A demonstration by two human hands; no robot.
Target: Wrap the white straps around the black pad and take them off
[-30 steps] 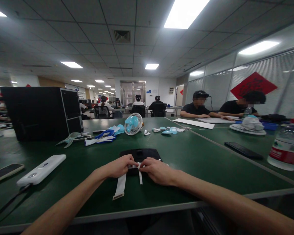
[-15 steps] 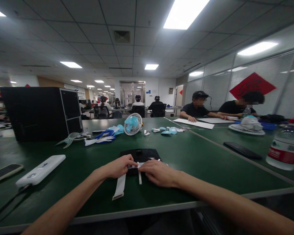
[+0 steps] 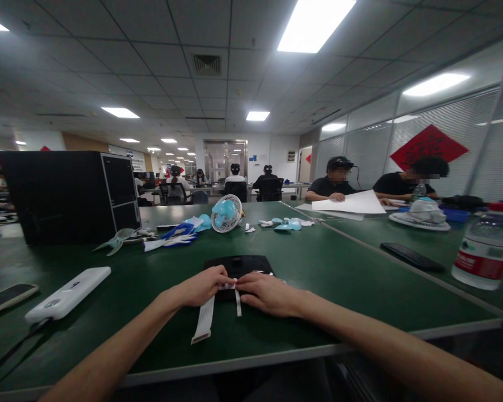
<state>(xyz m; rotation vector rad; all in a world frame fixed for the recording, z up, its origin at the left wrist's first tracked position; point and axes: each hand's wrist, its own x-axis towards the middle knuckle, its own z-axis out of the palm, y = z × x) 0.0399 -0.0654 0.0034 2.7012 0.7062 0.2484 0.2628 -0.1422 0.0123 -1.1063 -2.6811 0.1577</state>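
Black unit: flat dark panel (image 3: 260,263) lying on the green surface (image 3: 159,340), front centre, partly under both hands; exact type can't tell.
White ribbon: wide ribbon (image 3: 203,319) coming out from under the left hand, running toward the near edge, connector-like block on its end.
Narrow strip: thin white strip (image 3: 238,304) dropping from between the fingertips past the panel's near edge; loose end free.
Left hand: hand (image 3: 203,287) low over the panel, thumb and index bunched at the strip's upper end. Grip looks closed, but what's pinched is hidden.
Right hand: hand (image 3: 272,295) palm down, fingertips meeting the left's at the strip. Grip can't be confirmed; might be pressing or pinching.
Step in hand: reads as fine two-handed work on the strip where it meets the panel.
Next move: my read, calls for small fingertip motions, panel held steady, ribbon not snagged by the left wrist.
Behind: small fan (image 3: 227,214), blue-white gloves (image 3: 172,237), well apart from the hands.
Sides: white power bank (image 3: 69,295) at left, water bottle (image 3: 482,254) at far right.
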